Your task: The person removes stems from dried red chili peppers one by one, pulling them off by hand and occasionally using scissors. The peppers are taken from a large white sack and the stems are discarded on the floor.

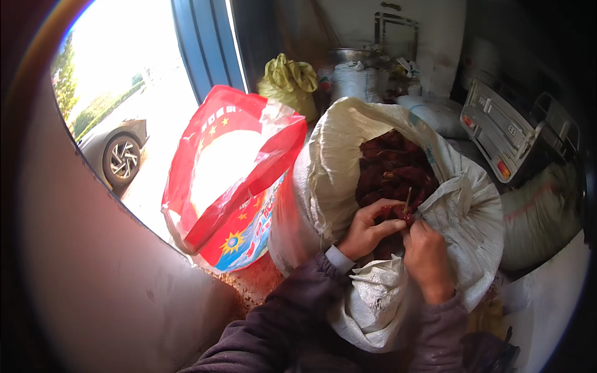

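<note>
An open white woven sack (pixel 471 233) stands before me with its rim folded outward. Dark red dried chili peppers (pixel 394 158) lie inside it. Over the sack's mouth, my left hand (pixel 371 228) pinches one dried chili (pixel 405 213) between thumb and fingers, its pale stem pointing up. The fingertips of my right hand (pixel 428 256) meet the same chili from the other side. Part of that pod is hidden by my fingers. Left of the sack, a red printed plastic bag (pixel 217 249) gapes open; glare washes out its interior.
A blue door (pixel 205 46) opens at the left onto a parked car (pixel 122 158) outside. Behind stand a yellow sack (pixel 289 91) and a white sack (pixel 357 84). A vehicle tailgate (pixel 496 128) with lamps and a bulging sack (pixel 541 219) are on the right. A wall (pixel 126 279) borders my left.
</note>
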Demonstrator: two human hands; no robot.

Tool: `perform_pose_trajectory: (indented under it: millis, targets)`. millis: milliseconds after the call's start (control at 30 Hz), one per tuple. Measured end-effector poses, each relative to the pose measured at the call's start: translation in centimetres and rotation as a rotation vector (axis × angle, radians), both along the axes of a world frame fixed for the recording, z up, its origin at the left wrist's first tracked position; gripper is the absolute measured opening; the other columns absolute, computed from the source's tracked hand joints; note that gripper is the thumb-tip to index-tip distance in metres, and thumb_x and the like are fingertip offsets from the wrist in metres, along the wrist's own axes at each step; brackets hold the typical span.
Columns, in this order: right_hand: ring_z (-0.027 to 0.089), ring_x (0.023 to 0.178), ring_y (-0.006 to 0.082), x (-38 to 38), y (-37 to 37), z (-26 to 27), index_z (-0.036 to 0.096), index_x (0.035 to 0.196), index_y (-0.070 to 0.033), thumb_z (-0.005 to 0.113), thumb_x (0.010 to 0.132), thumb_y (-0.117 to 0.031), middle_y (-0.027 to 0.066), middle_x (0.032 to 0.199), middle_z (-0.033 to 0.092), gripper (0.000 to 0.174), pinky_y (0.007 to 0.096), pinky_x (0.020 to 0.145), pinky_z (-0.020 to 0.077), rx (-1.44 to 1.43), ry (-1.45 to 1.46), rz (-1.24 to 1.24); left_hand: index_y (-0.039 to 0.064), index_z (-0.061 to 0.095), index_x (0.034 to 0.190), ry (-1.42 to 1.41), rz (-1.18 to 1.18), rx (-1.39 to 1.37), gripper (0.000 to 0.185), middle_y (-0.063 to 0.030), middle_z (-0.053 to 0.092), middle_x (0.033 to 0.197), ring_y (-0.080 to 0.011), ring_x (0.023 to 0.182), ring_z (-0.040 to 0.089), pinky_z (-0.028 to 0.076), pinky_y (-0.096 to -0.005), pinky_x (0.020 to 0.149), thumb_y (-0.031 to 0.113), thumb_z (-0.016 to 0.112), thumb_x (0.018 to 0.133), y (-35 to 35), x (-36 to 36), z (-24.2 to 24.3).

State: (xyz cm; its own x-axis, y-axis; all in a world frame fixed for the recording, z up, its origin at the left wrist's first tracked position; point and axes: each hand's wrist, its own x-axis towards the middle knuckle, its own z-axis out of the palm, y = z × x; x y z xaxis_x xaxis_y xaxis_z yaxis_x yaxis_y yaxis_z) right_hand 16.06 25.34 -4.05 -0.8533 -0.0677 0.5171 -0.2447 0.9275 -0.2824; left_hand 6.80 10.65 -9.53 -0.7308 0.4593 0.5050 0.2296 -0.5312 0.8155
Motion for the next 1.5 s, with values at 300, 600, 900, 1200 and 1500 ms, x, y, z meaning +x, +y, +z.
perform_pose_trajectory:
  millis: [300, 600, 900, 1200, 1500]
  targets:
    - [0.065, 0.062, 0.0394, 1.7, 1.2, 2.6, 0.061, 0.079, -0.005, 0.071, 0.097, -0.036, 0.0153, 0.068, 0.065, 0.037, 0.0471, 0.054, 0.0499, -0.094, 0.141, -0.03, 0.001, 0.067, 0.115, 0.616, 0.329, -0.327, 0.033, -0.015, 0.069, 0.101, -0.0287, 0.093, 0.069, 0.054, -0.0362, 0.081, 0.003, 0.078, 0.084, 0.7, 0.4, 0.8]
    - [0.065, 0.06, 0.0341, 1.4, 2.7, 3.4, 0.062, 0.07, -0.008, 0.07, 0.096, -0.027, 0.0116, 0.067, 0.064, 0.033, 0.0442, 0.053, 0.0498, -0.043, 0.128, 0.07, 0.003, 0.067, 0.123, 0.548, 0.2, -0.307, 0.045, -0.0121, 0.066, 0.102, -0.0266, 0.089, 0.067, 0.054, -0.0358, 0.075, 0.002, 0.083, 0.081, 0.9, 1.5, 2.5]
    - [0.058, 0.055, 0.0251, 4.3, 3.8, 7.7, 0.056, 0.074, -0.01, 0.072, 0.083, -0.012, 0.005, 0.066, 0.051, 0.019, 0.0389, 0.049, 0.0447, 0.317, 0.355, 0.108, 0.001, 0.07, 0.107, 0.873, 0.405, -0.489, 0.035, -0.0149, 0.061, 0.085, -0.0346, 0.078, 0.064, 0.052, -0.0399, 0.068, 0.0, 0.079, 0.073, 0.7, 3.5, 9.3]
    - [0.053, 0.051, 0.0234, 3.5, 2.3, 2.6, 0.057, 0.069, 0.001, 0.065, 0.099, -0.015, 0.0066, 0.059, 0.053, 0.035, 0.0364, 0.049, 0.0404, -0.472, 0.308, 0.317, -0.001, 0.07, 0.103, 0.554, 0.34, -0.46, 0.024, -0.0085, 0.063, 0.082, -0.0186, 0.072, 0.06, 0.047, -0.0296, 0.067, -0.004, 0.076, 0.08, -0.2, 6.3, 6.7]
    - [0.053, 0.055, 0.0121, 2.7, 4.9, 4.1, 0.065, 0.095, -0.003, 0.063, 0.105, -0.031, 0.0042, 0.076, 0.063, 0.03, 0.0271, 0.053, 0.0442, -1.796, 0.426, 0.773, -0.001, 0.063, 0.11, -0.274, -0.146, 0.035, 0.014, -0.0068, 0.068, 0.09, -0.0164, 0.074, 0.067, 0.056, -0.03, 0.072, 0.009, 0.058, 0.102, -3.2, 6.5, 3.0]
